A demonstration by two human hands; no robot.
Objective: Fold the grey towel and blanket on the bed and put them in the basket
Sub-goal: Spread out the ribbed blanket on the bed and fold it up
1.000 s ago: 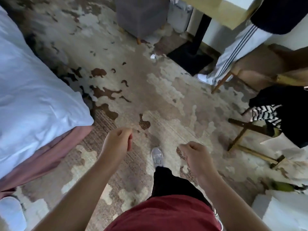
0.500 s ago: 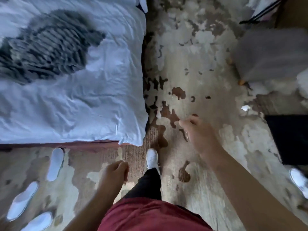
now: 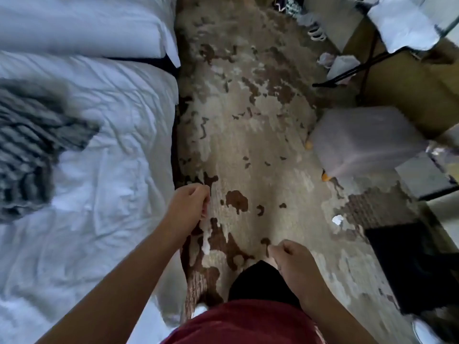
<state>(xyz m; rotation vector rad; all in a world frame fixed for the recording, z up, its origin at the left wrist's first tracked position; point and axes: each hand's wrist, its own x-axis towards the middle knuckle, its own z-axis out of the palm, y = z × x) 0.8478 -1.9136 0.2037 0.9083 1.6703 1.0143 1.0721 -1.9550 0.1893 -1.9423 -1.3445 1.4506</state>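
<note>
**Both hands empty, blanket's on the bed**

Nearest, the right hand point(image 3: 293, 264) hangs over the rug point(image 3: 260, 145), fingers loosely curled, holding nothing. The left hand point(image 3: 188, 207) is a bit farther, by the bed point(image 3: 111, 182) edge, same loose curl, empty too. The grey striped blanket point(image 3: 29, 145) lies crumpled on the bed, left. A grey stool point(image 3: 367, 140) sits far right.

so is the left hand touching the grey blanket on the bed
Apart. The head view shows a stretch of bare white sheet between the left hand and the grey blanket.
</note>
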